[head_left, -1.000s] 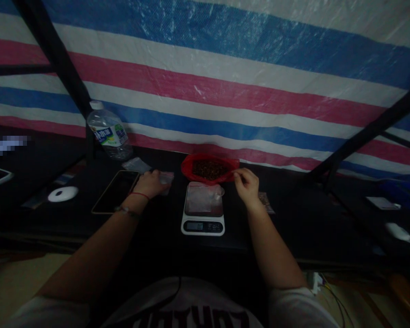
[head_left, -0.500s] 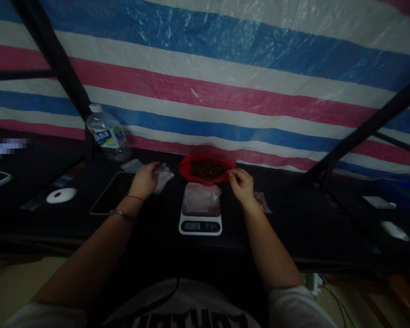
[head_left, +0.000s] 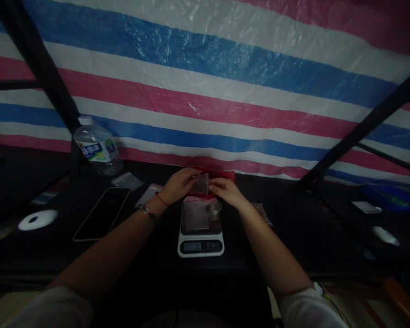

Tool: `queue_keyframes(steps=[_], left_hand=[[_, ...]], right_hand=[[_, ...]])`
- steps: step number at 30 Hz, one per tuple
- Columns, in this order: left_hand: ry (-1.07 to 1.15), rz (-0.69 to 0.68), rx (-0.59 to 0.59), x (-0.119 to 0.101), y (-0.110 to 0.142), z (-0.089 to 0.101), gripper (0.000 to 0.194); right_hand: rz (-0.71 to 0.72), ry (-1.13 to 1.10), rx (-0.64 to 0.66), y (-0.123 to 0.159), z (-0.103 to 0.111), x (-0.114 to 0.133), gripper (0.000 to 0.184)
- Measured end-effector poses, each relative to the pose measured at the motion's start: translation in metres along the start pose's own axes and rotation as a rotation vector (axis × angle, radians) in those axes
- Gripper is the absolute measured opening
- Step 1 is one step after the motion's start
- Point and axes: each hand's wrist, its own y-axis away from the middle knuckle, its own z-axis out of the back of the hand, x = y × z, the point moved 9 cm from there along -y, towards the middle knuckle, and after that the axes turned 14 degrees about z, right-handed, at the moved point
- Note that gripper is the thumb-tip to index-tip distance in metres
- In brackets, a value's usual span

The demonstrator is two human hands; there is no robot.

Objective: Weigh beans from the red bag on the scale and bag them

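My left hand (head_left: 182,183) is closed on a small clear plastic bag (head_left: 201,183) above the front of the red bag (head_left: 227,174). My right hand (head_left: 225,189) pinches at the right edge of that small bag. Both hands and the clear bag hide most of the red bag's inside. Just below them stands a white kitchen scale (head_left: 200,251) with its display lit. On its plate lie a flat clear bag (head_left: 196,215) and a small round clear cup (head_left: 215,208). A small filled packet (head_left: 261,212) rests right of my right forearm.
Left of my hands lie a phone (head_left: 102,214), a clear bag (head_left: 127,181) and another flat bag (head_left: 148,195), partly behind my wrist. A plastic bottle (head_left: 99,148) and a white mouse (head_left: 38,220) are further left. Striped sheeting (head_left: 205,100) closes off the back.
My left hand has moved right with a small clear bag, from beside the phone to the red bag. My right hand has shifted left from the red bag's edge to the clear bag.
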Motion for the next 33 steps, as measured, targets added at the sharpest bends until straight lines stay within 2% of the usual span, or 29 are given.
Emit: queue_keyframes(steps=[3, 7, 10, 12, 13, 14, 15, 18, 20, 24, 28, 31, 33], left_hand=[[-0.019, -0.007, -0.007, 0.007, -0.003, -0.004, 0.024], [-0.034, 0.023, -0.072, 0.018, 0.002, 0.0, 0.022], [-0.043, 0.074, -0.18, 0.028, 0.008, 0.01, 0.022], [-0.072, 0.166, -0.282, 0.038, 0.013, 0.023, 0.023], [-0.1, 0.218, -0.296, 0.042, 0.014, 0.027, 0.022], [-0.136, 0.254, -0.255, 0.046, 0.014, 0.027, 0.023], [-0.177, 0.265, -0.16, 0.047, 0.013, 0.022, 0.027], [-0.294, 0.211, 0.29, 0.045, 0.017, -0.012, 0.043], [-0.349, 0.221, 0.478, 0.047, 0.023, -0.027, 0.047], [-0.333, 0.28, 0.57, 0.05, 0.029, -0.038, 0.044], [-0.19, 0.329, 0.675, 0.054, 0.035, -0.047, 0.032], [-0.042, 0.382, 0.732, 0.058, 0.035, -0.044, 0.025], [0.046, 0.406, 0.756, 0.062, 0.033, -0.032, 0.026]], right_hand=[[-0.015, -0.003, 0.062, -0.011, -0.005, -0.001, 0.028], [0.001, 0.08, 0.15, -0.03, -0.012, -0.002, 0.026], [0.027, 0.198, 0.218, -0.045, -0.015, 0.0, 0.02], [0.043, 0.294, 0.225, -0.054, -0.01, 0.004, 0.018], [0.047, 0.34, 0.211, -0.058, -0.005, 0.007, 0.018], [0.046, 0.376, 0.183, -0.061, 0.002, 0.01, 0.019], [0.042, 0.4, 0.146, -0.062, 0.01, 0.013, 0.02], [0.054, 0.438, 0.053, -0.061, 0.032, 0.021, 0.022], [0.081, 0.445, 0.017, -0.056, 0.041, 0.024, 0.021], [0.083, 0.361, -0.064, -0.046, 0.045, 0.017, 0.015], [-0.022, 0.209, -0.108, -0.04, 0.041, 0.002, 0.013], [-0.037, 0.156, -0.138, -0.04, 0.042, 0.004, 0.015], [-0.009, 0.188, -0.143, -0.04, 0.044, 0.009, 0.016]])
